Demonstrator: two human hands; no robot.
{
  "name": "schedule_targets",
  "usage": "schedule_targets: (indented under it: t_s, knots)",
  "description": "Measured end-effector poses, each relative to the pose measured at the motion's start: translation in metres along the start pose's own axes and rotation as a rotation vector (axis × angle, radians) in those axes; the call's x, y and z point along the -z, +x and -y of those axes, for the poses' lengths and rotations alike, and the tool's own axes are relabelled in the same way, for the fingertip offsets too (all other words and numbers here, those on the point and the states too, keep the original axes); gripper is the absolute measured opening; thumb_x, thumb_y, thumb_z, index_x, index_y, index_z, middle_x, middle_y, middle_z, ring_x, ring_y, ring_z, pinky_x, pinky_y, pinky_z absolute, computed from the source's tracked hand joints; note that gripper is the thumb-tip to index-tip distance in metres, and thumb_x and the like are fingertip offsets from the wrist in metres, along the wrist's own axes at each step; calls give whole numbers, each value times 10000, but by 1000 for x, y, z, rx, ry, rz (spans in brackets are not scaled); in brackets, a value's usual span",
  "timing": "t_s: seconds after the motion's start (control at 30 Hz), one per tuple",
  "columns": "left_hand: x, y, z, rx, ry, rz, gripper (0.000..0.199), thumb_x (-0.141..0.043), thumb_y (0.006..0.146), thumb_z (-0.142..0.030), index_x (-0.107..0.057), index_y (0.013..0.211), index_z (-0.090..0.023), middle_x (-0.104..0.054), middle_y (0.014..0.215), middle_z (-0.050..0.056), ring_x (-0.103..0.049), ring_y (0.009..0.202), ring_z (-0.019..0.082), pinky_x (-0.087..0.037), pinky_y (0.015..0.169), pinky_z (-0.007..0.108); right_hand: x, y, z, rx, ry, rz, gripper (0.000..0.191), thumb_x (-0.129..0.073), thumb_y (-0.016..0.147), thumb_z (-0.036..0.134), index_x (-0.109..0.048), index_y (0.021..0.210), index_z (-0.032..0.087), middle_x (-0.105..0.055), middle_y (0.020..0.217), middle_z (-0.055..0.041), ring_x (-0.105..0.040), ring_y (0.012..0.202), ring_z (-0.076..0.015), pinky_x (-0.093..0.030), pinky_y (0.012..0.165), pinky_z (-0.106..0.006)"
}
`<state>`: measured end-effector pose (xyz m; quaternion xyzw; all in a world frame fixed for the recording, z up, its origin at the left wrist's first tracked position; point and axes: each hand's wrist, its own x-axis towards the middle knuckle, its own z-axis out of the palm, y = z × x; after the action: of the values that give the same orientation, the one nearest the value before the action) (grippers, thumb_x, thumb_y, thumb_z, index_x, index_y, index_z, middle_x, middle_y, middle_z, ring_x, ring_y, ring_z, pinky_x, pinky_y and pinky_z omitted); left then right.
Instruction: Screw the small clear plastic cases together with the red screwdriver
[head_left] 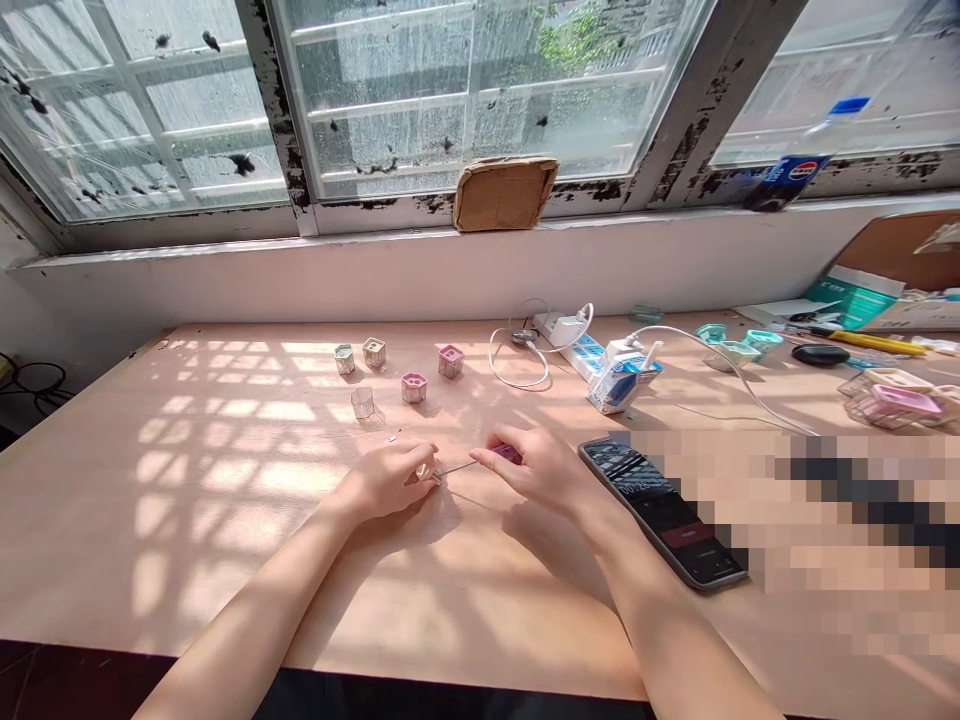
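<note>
My left hand (384,480) rests low over the table, fingers closed on a small clear plastic piece (427,471). My right hand (538,465) grips a screwdriver (507,453) by its dark purplish-red handle. Its thin metal shaft points left, and the tip meets or lies very close to the clear piece; the exact contact is too small to tell. Beyond my hands stand small clear-sided cups: one with a green top (343,359), one with a cream top (374,351), and two with pink tops, a nearer one (414,388) and a farther one (451,361). A topless clear cup (362,402) stands nearest.
A phone (667,515) lies right of my right forearm. Behind it are a blue-and-white carton (624,382), a power strip (577,350) and a looping white cable (491,360). Teal parts (763,343) and pink trays (900,403) lie farther right. A cola bottle (802,165) stands on the sill.
</note>
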<state>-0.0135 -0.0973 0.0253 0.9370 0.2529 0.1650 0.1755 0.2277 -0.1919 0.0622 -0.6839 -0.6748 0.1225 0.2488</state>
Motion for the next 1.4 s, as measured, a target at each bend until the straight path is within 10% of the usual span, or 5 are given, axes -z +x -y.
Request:
schedule_targets:
  t_s: [0.23,0.43,0.77,1.4]
  knots:
    - [4,0,-1,71,-8,48,271,-615,903,-260,-624,1174,-268,-700,857,-6,-645,816,192,-462,702,273,3,-4,15,48,29,6,72,-619,900,321,-618,893,249,-736,780,6,-666,663,-159,-393,534,-234]
    - [5,2,-2,85,-78,67,330,-582,936,-298,-603,1264,-277,-675,802,-10,-629,811,196,-439,672,266,2,-5,23,118,-18,-56,256,-658,897,412,-570,733,235,-634,572,27,-588,531,-148,-353,513,-247]
    - [8,3,-7,134,-182,41,98,-616,923,-323,-643,977,-247,-715,1023,7,-661,925,187,-489,806,282,3,-8,22,226,113,-81,92,-535,899,274,-544,821,226,-635,630,23,-564,535,-131,-365,519,-241]
    - [6,1,-3,103,-214,-5,186,-627,923,-316,-653,1095,-250,-728,1159,29,-674,930,185,-539,874,326,1,-6,19,206,241,-91,143,-518,880,326,-505,783,223,-547,597,23,-435,516,-117,-364,503,-249]
